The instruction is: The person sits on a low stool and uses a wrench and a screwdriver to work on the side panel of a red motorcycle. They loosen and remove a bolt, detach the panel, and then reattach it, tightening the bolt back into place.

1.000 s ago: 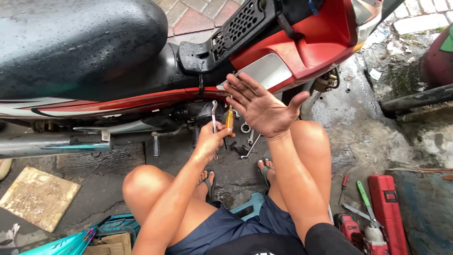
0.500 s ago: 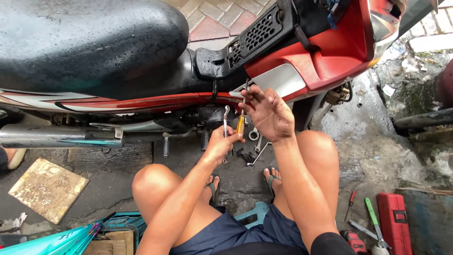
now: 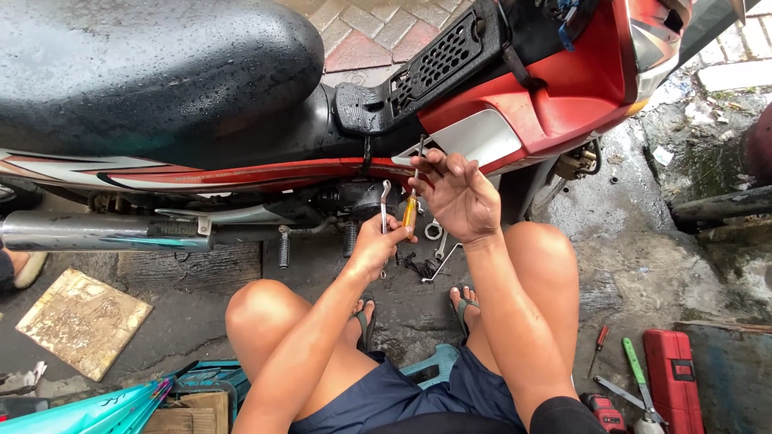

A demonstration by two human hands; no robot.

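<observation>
Probably roadside repair spot: motorcycle (image 3: 322,120), scattered tools (image 3: 438,241).

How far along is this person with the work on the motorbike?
Done: tools are laid out, with wrenches on the wet ground under the bike and a red toolbox at the person's right. In hand: the left hand grips a yellow-handled screwdriver and a wrench, while the right hand fingers the screwdriver's shaft beside the red side panel. Left: the panels are all on; nothing looks removed yet.
</observation>
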